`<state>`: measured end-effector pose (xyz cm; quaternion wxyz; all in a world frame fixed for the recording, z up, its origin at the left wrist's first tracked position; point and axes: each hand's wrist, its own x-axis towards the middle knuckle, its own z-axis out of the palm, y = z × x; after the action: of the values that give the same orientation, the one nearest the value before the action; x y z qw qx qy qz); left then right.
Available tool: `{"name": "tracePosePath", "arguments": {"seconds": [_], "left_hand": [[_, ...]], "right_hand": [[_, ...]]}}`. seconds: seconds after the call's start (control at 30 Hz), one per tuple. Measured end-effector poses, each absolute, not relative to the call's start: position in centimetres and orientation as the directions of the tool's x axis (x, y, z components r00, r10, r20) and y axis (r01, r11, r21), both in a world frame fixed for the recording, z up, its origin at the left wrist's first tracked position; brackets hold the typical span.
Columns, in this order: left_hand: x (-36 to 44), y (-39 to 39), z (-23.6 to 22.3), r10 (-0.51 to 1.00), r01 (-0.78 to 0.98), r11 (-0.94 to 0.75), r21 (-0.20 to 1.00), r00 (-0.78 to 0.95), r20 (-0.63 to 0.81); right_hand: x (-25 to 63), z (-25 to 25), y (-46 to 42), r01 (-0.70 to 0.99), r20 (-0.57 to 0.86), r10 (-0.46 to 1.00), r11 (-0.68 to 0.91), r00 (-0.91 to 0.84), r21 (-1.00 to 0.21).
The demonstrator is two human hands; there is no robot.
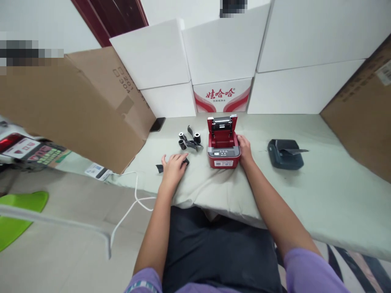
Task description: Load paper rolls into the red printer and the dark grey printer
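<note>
Left hand: loosely spread over a black roll (186,161); can't tell if it's pinching
Right hand (244,147): against the printer's side, grip hidden
Hands' job: seems like steadying plus reaching; lifting the roll would need a proper pinch
Red printer (224,159): between the hands, upright, lid up, glossy

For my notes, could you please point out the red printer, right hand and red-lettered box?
Red printer (224,143), head view: open compartment.
Right hand (245,149), head view: back of hand.
Red-lettered box (222,96), head view: front face.
</note>
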<state>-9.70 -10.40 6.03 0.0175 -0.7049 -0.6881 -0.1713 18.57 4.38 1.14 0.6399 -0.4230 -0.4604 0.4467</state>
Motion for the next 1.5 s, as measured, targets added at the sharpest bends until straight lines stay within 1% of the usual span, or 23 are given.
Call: {"name": "tracePosePath", "arguments": {"seconds": [0.07,0.1,0.13,0.17,0.2,0.27,0.3,0.33,0.4,0.47,0.53,0.6,0.7,0.77,0.87,0.97,1.1,1.3,1.4,1.5], "left_hand": [[-9.6,-10.5,6.4,0.957,0.968,-0.057,0.243,-0.016,0.290],[-9.5,-10.6,6.7,0.949,0.958,-0.055,0.283,-0.039,0.314],[-9.2,-10.6,7.0,0.936,0.937,-0.053,0.345,-0.074,0.344],[-8.9,-10.5,7.4,0.919,0.899,-0.052,0.434,-0.126,0.373],[-8.6,-10.4,7.9,0.899,0.835,-0.058,0.547,-0.195,0.392],[-7.8,-10.0,9.1,0.865,0.624,-0.102,0.775,-0.329,0.379],[-7.5,-9.8,9.7,0.860,0.494,-0.136,0.859,-0.371,0.350],[-7.1,-9.5,10.4,0.865,0.366,-0.168,0.915,-0.390,0.315],[-6.3,-9.1,11.6,0.901,0.163,-0.196,0.967,-0.359,0.243],[-5.6,-8.9,12.7,0.942,0.034,-0.178,0.983,-0.283,0.181],[-5.0,-8.6,13.3,0.972,-0.038,-0.138,0.990,-0.197,0.128],[-4.5,-8.3,13.6,0.989,-0.069,-0.091,0.993,-0.127,0.082],[-4.1,-7.7,13.6,0.999,-0.078,-0.026,0.997,-0.040,0.023],[-4.0,-7.2,13.6,1.000,-0.091,-0.007,0.996,0.018,0.009],[-3.9,-6.6,13.6,0.995,-0.128,-0.027,0.991,0.093,0.039],[-3.8,-6.3,13.7,0.988,-0.106,-0.054,0.993,0.137,0.068],[-3.8,-6.0,14.0,0.984,0.009,-0.075,0.997,0.165,0.073],[-3.3,-5.1,15.5,0.989,0.244,-0.101,0.965,0.133,0.070],[-2.7,-4.0,16.2,0.985,0.407,-0.133,0.904,0.156,0.075],[-1.5,-2.8,16.8,0.980,0.582,-0.156,0.799,0.191,0.052]], "right_hand": [[18.6,1.3,4.3,-0.188,0.210,0.962,0.242,0.174,-0.952],[18.6,1.4,4.2,-0.189,0.210,0.962,0.242,0.175,-0.952],[18.6,1.4,4.2,-0.190,0.210,0.962,0.242,0.175,-0.952],[18.6,1.5,4.1,-0.191,0.208,0.962,0.241,0.174,-0.952],[18.6,1.5,4.1,-0.191,0.208,0.963,0.239,0.171,-0.952],[18.6,1.5,4.1,-0.191,0.204,0.964,0.235,0.168,-0.953],[18.6,1.5,4.2,-0.189,0.202,0.964,0.233,0.170,-0.954],[18.6,1.4,4.2,-0.185,0.201,0.964,0.232,0.172,-0.955],[18.7,1.3,4.3,-0.174,0.202,0.964,0.232,0.172,-0.957],[18.7,1.3,4.3,-0.166,0.204,0.964,0.232,0.169,-0.958],[18.6,1.4,4.2,-0.159,0.208,0.964,0.234,0.163,-0.959],[18.6,1.5,4.1,-0.165,0.211,0.964,0.238,0.161,-0.957],[18.6,1.6,4.0,-0.182,0.214,0.964,0.241,0.158,-0.953],[18.6,1.6,4.0,-0.182,0.214,0.964,0.241,0.158,-0.953],[18.5,1.5,4.1,-0.186,0.202,0.966,0.231,0.164,-0.955],[18.5,1.3,4.2,-0.204,0.193,0.967,0.225,0.165,-0.953],[18.5,1.1,4.3,-0.184,0.199,0.964,0.231,0.177,-0.955],[18.5,1.2,4.4,-0.145,0.197,0.963,0.225,0.183,-0.964],[18.5,1.2,4.4,-0.158,0.197,0.963,0.226,0.182,-0.961],[18.5,1.1,4.5,-0.173,0.198,0.963,0.230,0.183,-0.958]]}}
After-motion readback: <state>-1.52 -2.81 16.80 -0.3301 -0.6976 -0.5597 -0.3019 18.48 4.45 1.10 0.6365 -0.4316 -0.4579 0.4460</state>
